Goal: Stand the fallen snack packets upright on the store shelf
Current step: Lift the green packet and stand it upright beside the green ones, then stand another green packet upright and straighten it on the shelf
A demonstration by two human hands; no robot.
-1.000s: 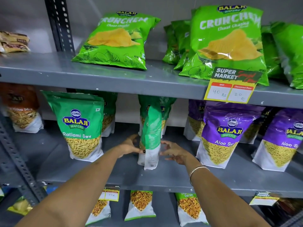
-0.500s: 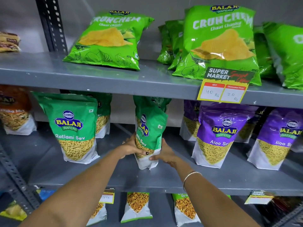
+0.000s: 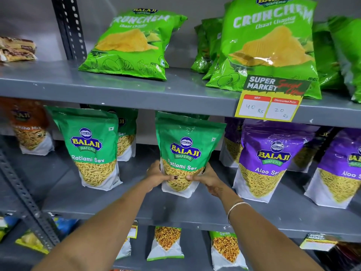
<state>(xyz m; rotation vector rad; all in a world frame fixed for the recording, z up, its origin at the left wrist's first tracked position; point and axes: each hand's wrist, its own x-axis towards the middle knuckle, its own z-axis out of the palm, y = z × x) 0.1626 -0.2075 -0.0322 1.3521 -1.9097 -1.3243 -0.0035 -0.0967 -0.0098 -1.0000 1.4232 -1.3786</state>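
Observation:
A green Ratlami Sev packet (image 3: 187, 147) stands upright on the middle shelf (image 3: 136, 198), its front facing me. My left hand (image 3: 156, 176) grips its lower left side and my right hand (image 3: 207, 178) grips its lower right side, thumbs on the front. Another green Ratlami Sev packet (image 3: 91, 147) stands upright to the left, with one more behind it. Purple Aloo Sev packets (image 3: 267, 159) stand upright to the right.
Green Crunchem chip bags (image 3: 134, 44) lean back on the upper shelf, with a price tag (image 3: 269, 100) hanging from its edge. An orange packet (image 3: 27, 128) stands at far left. A perforated grey upright (image 3: 23, 194) runs down the left. Smaller packets (image 3: 166, 243) stand on the lower shelf.
The packet between my hands has turned from edge-on to front-facing and now stands square on the shelf. Both hands have closed around its lower sides.

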